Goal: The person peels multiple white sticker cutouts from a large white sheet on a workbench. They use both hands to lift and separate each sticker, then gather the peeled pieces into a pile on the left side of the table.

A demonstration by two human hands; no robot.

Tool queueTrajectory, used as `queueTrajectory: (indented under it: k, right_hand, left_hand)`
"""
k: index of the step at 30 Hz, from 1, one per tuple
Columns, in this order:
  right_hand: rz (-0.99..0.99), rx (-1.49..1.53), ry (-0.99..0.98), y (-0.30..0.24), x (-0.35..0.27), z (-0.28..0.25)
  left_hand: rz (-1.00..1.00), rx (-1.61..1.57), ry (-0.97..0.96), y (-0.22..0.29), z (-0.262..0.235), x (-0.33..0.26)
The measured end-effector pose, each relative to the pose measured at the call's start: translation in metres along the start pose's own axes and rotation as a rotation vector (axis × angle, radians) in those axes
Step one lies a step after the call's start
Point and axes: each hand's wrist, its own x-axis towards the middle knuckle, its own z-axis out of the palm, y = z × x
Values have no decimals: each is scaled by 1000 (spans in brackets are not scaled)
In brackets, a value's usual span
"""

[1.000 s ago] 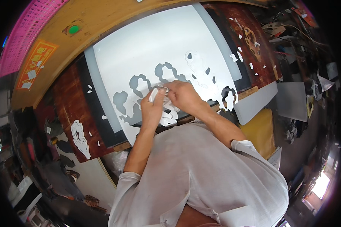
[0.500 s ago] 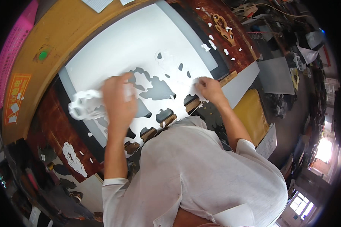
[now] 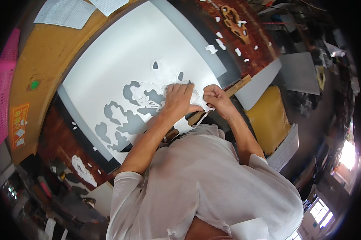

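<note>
A large white sheet [image 3: 120,60] lies on a translucent grey board, with rows of cut-out openings along its near side. My left hand [image 3: 180,100] rests palm down near the sheet's right side, fingers stretched out over a cut-out shape. Just to its right, my right hand [image 3: 217,99] is closed, its fingers curled and pressed together at the sheet's near right edge. A loose white cut-out piece [image 3: 142,97] lies in the openings left of my left hand. What is under the left palm is hidden.
A yellow-brown die with looped outlines [image 3: 233,24] and small white scraps lie on the reddish board at the right. Several white cut pieces [image 3: 83,171] are stacked at the left. A yellow machine beam [image 3: 52,52] with a green button arches across the left. A yellow pad [image 3: 269,120] sits right.
My left hand has swung from the sheet's left part, where white cut pieces were by it, to beside my right hand. The right hand stays near the sheet's edge. The view has shifted slightly.
</note>
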Motion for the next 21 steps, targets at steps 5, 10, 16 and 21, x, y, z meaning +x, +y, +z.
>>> queueTrajectory:
  k: [5,10,16,21]
  right_hand:
    - [-103,-17,-141,6,7,-5]
    - [-89,-18,-188,7,21,-10]
    - [-74,-291,-176,-6,20,-12]
    - [83,-207,-146,-8,28,-12]
  left_hand:
    - [-75,-35,-52,1,-9,8]
    - [-134,-20,-173,-2,-9,11]
    - [-339,-35,-51,-9,-34,16]
    - [-1109,-324,668,-96,-212,-29]
